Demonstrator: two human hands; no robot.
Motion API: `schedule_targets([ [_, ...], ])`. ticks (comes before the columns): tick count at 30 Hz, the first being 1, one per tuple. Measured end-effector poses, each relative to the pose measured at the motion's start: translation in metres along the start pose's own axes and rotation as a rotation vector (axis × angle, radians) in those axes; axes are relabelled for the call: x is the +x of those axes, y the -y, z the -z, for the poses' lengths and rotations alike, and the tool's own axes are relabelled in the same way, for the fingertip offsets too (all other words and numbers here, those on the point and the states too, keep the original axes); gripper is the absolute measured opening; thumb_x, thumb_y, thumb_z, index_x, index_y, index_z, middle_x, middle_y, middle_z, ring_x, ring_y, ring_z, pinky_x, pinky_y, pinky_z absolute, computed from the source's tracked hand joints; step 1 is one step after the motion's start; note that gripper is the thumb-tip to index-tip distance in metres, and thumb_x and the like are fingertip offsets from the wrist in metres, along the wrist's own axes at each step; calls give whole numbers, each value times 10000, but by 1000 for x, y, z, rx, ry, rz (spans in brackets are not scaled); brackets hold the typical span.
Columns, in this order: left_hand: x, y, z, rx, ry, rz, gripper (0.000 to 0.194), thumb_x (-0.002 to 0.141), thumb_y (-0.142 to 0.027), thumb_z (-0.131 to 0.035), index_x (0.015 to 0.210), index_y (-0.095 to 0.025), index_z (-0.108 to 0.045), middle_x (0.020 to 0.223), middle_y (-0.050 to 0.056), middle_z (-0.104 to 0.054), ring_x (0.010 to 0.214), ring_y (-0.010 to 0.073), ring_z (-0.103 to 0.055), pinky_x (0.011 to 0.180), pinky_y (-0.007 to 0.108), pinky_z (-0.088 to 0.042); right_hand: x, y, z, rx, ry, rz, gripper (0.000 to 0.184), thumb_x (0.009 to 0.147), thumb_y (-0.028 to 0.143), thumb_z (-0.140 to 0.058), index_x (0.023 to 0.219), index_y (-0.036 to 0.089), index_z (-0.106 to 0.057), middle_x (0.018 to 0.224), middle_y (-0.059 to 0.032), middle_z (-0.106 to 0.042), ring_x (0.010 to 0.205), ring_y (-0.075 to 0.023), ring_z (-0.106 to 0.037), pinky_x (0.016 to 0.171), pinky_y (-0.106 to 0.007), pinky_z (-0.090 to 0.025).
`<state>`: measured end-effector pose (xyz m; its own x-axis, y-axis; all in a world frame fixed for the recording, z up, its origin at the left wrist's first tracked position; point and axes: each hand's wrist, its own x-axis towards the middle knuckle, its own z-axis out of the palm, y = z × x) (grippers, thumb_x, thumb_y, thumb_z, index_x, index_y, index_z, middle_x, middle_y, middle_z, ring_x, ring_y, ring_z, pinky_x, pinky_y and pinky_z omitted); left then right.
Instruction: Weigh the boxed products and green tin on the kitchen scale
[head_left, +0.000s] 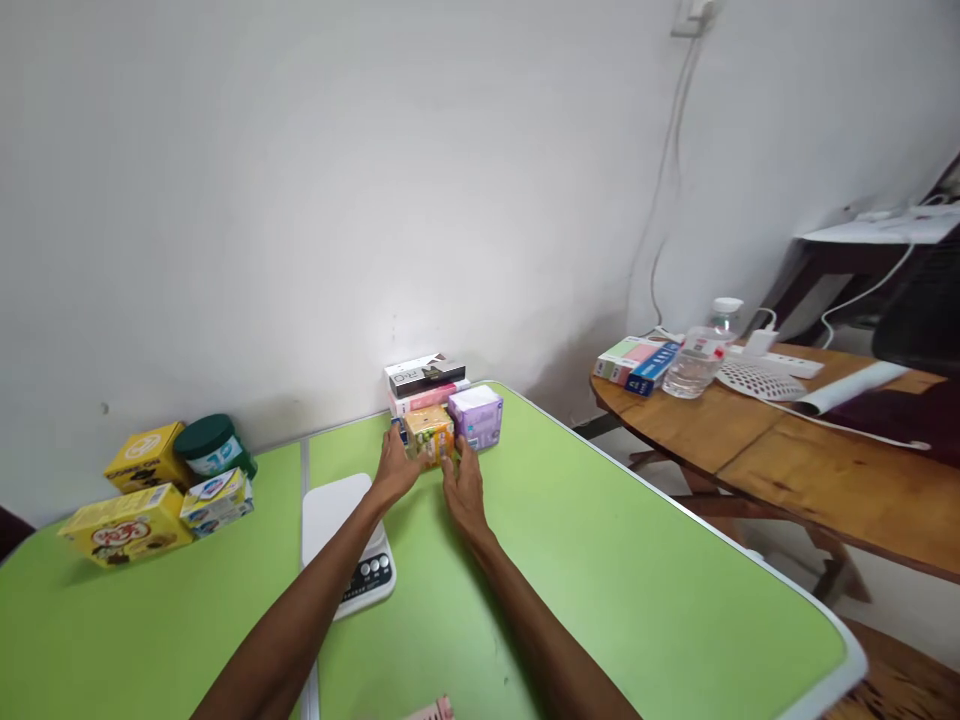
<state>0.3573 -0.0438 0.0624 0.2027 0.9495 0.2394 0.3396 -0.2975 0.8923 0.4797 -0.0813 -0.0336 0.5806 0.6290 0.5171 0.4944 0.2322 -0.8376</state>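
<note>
Both my arms reach forward over a green table. My left hand and my right hand press against the two sides of a small yellow-orange box, holding it between them on the table near the far edge. A purple box stands right beside it on the right. Behind them lies a short stack of flat boxes, black-and-white on top, pink below. A white kitchen scale with buttons lies under my left forearm.
At the far left stand two yellow boxes, a green-lidded jar and a small white-blue box. A wooden table to the right carries a water bottle, boxes, a power strip and cables. A white wall is behind.
</note>
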Motion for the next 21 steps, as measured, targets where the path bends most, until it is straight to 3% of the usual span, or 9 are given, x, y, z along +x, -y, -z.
schedule_targets([
  [4, 29, 6, -21, 52, 1, 12, 618, 614, -174, -838, 1174, -163, -578, 1214, 154, -670, 1186, 316, -625, 1056, 467, -470, 10, -10, -19, 45, 3, -98, 653, 949, 465, -415, 1486, 98, -477, 1509, -221, -535, 1422, -344, -484, 1193, -570, -370],
  [9, 34, 8, -15, 74, 46, 31, 526, 623, -192, -847, 1078, -166, -585, 1094, 117, -706, 1014, 271, -676, 942, 443, -520, 14, -9, -18, 37, 28, -99, 609, 911, 364, -435, 1447, 88, -521, 1467, -215, -585, 1363, -334, -550, 1168, -539, -415],
  [16, -4, -7, 5, -4, 140, -35, 506, 602, -133, -837, 1059, -182, -624, 1085, 83, -738, 990, 261, -702, 914, 429, -549, -15, 7, 17, -43, 21, -7, 488, 921, 332, -463, 1354, 147, -592, 1300, -179, -697, 1194, -319, -668, 1045, -515, -533],
  [21, -36, -30, 44, -99, 231, -83, 537, 660, -216, -829, 1154, -196, -619, 1195, 108, -708, 1077, 274, -688, 858, 415, -598, -36, 56, 39, -88, 19, 122, 413, 977, 325, -460, 1338, 166, -585, 1237, -169, -715, 1120, -306, -693, 971, -495, -573],
])
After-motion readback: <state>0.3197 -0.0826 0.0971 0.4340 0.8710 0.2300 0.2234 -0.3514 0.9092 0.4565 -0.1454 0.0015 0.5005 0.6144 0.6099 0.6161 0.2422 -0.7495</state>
